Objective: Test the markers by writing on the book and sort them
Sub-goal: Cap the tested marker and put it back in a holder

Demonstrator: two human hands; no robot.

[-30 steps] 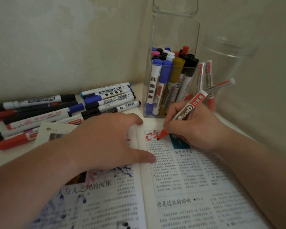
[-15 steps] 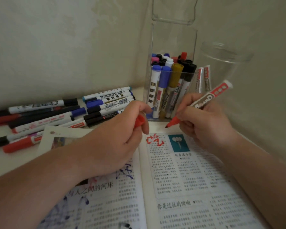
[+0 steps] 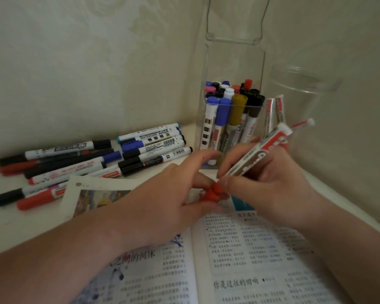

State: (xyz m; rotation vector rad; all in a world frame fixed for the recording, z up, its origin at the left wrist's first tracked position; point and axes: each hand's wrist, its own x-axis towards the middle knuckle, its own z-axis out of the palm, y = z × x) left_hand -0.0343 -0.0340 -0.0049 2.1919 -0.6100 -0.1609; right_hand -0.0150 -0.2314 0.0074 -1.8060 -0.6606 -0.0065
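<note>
Gripping a red marker [image 3: 257, 154] in the right hand [image 3: 272, 185], left hand [image 3: 162, 205] pinching a red cap [image 3: 213, 193] at its tip, over the book [image 3: 250, 249]

The left forearm [image 3: 64, 255] extended from 8 o'clock and the right forearm [image 3: 349, 249] from 4 o'clock, both bare to the frame edge. The left hand [image 3: 162, 200] carried a small red speck, possibly ink, on its index finger.
</note>
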